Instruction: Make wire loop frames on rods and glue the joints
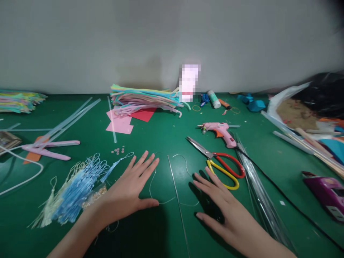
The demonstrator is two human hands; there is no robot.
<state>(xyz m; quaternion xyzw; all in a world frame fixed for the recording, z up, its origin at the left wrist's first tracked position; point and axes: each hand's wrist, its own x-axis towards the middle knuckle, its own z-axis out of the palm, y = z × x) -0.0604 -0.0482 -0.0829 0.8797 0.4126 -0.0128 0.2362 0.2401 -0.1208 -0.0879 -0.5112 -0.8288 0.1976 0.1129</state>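
Observation:
My left hand (131,188) is spread flat over the green table, its fingers apart and nothing in it. My right hand (221,200) is also open, hovering or resting just below the scissors (211,154) with red and yellow handles. Between the two hands lies a straight thin wire (176,193). Curved pieces of thin wire (187,163) flank it on both sides, partly covered by my fingers. Beside my left wrist are a bundle of blue tassels (77,190) and a small bag of gold-coloured bits (94,196).
A pink glue gun (219,129) lies behind the scissors, its black cord running right. A bundle of wires in clear wrap (258,182) is at right. Pipe cleaners (145,100), pink paper (120,123), pink-handled pliers (53,148) and a purple device (324,193) lie around.

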